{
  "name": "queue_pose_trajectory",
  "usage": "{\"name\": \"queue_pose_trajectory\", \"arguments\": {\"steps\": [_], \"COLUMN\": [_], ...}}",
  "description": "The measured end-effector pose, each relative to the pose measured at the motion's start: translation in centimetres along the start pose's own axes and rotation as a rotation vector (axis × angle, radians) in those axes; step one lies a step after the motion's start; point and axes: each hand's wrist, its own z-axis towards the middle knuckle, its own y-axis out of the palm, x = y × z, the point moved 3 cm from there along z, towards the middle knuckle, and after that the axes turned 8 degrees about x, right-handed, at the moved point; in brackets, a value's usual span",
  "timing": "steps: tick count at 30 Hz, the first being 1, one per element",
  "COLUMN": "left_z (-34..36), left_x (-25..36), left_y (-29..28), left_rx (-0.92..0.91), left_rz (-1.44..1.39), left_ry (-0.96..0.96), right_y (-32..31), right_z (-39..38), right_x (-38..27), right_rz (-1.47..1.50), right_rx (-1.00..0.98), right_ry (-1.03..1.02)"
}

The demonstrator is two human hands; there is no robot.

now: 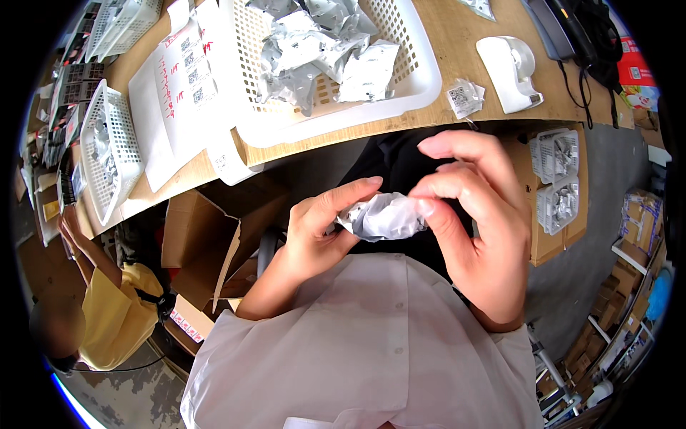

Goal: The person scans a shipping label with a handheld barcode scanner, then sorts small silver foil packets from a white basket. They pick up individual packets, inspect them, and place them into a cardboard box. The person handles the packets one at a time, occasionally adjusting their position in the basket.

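Observation:
Between my hands, in front of my shirt, is a small crumpled silver-white foil pouch (389, 217). My left hand (312, 227) grips its left end, thumb on top and fingers curled beneath. At its right end my right hand (484, 225) pinches the edge between thumb and forefinger, the other fingers raised and bent. What the pouch contains cannot be seen. Beyond my hands, on the wooden table (446, 21), stands a large white plastic basket (429, 79) with several similar silver pouches (304, 43) heaped in it.
A white tape dispenser (509, 75) and a small clear packet (466, 98) lie right of the basket. Left are white sheets (168, 107) and a narrow basket (128, 143). An open carton (189, 232) stands below the table. A person in yellow (121, 314) works at far left.

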Motion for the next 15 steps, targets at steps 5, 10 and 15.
{"name": "queue_pose_trajectory", "arguments": {"steps": [5, 10, 15], "left_z": [0.2, 0.0, 0.2], "left_x": [0.0, -0.3, -0.6], "left_y": [0.4, 0.4, 0.4], "left_rx": [0.016, 0.051, 0.046], "left_rz": [-0.091, -0.162, -0.178], "left_ry": [-0.047, -0.116, -0.049], "right_y": [0.5, 0.3, 0.6], "right_z": [0.5, 1.1, 0.3], "right_x": [1.0, -0.3, 1.5], "right_rz": [-0.143, -0.054, 0.015], "right_rx": [0.055, -0.09, 0.043], "right_ry": [-0.125, -0.116, -0.086]}}
